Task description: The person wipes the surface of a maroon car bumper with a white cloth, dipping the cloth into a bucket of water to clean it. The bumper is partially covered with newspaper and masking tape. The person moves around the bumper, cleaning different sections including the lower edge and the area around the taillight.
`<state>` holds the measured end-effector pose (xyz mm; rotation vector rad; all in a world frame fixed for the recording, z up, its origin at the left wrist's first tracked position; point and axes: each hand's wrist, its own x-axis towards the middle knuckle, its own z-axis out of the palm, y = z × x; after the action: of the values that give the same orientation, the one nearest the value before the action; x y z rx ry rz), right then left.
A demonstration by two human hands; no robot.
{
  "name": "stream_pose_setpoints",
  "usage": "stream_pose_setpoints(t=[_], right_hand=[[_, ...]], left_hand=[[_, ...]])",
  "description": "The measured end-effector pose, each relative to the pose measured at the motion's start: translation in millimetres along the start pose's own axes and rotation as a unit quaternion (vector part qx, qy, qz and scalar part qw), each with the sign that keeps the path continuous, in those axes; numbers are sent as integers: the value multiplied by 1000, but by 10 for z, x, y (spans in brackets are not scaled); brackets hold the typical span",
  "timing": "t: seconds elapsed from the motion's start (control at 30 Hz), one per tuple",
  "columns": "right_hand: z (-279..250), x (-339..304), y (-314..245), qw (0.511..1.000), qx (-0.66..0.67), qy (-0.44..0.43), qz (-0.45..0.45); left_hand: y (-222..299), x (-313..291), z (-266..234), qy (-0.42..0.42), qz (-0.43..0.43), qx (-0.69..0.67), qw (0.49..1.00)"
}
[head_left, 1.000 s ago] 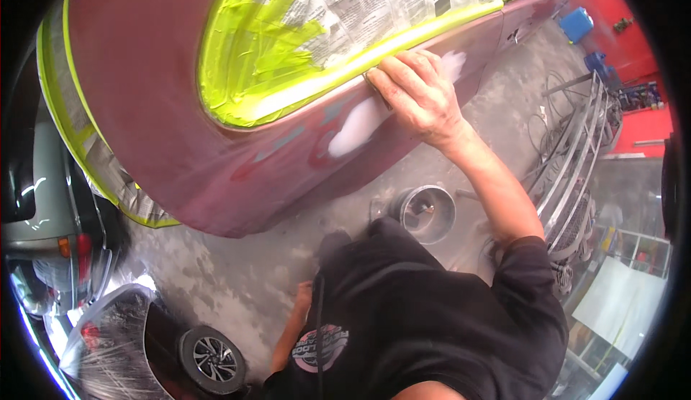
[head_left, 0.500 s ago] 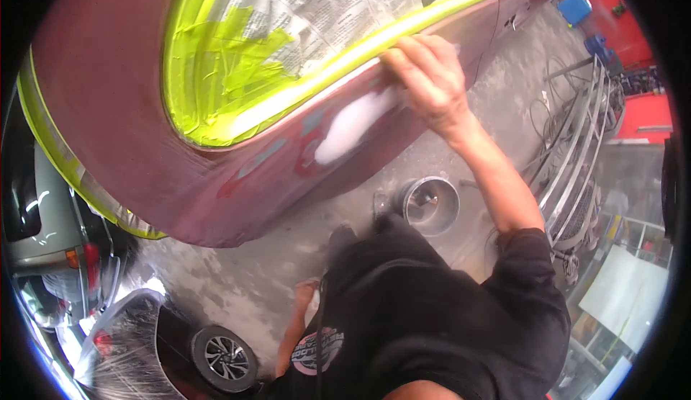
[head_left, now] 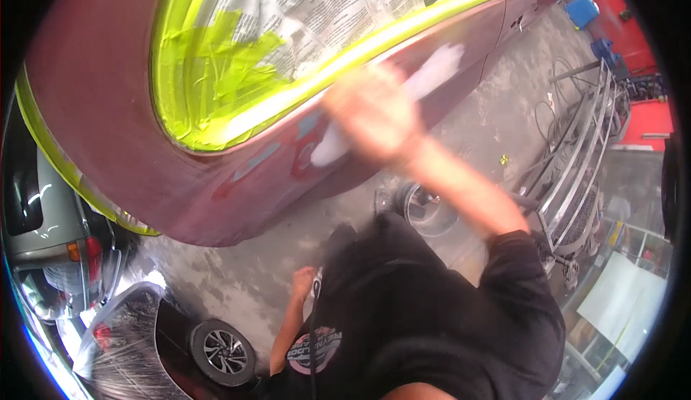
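A maroon, sanded car body panel curves across the upper left, with a white filler patch and grey and red bare spots. My right hand is over this panel, just below the taped window edge, covering the middle of the patch. Motion blur smears its fingers, so whether anything lies under them is hidden. Low by my side hangs my left hand, its fingers curled closed; a small pale thing shows beside it, too small to name. Bright yellow-green masking tape borders the window, which is covered with printed paper.
A round metal container stands on the concrete floor by my feet. Metal racking and hoses are on the right. A blue container sits at the far right. Lower left are a plastic-covered car with a wheel and a grey vehicle.
My right hand has swept left and down along the panel, uncovering the right end of the white patch. My left hand stays low, slightly higher than before.
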<state>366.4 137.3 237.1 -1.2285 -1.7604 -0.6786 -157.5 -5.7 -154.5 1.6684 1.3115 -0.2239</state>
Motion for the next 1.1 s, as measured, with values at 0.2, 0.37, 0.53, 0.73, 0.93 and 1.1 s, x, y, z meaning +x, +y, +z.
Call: stream_pose_setpoints(t=[0.2,0.37,0.53,0.73,0.93,1.1], right_hand=[[-184,-19,442,998,-62,-22,-14],[65,34,-71,1000,-18,10,4],[-295,-11,496,994,-64,-83,20],[181,187,-204,1000,13,-13,-24],[-16,98,198,997,-48,-16,-49],[207,302,-298,995,40,-42,-80]], left_hand=[[-373,-348,250,-13,-139,-228,964],[327,-189,56,-24,-83,-112,990],[-350,-400,353,-6,2,-26,1000],[-154,-185,244,-40,41,7,998],[235,-43,174,34,-102,-201,974],[280,-270,155,-17,-164,-194,967]])
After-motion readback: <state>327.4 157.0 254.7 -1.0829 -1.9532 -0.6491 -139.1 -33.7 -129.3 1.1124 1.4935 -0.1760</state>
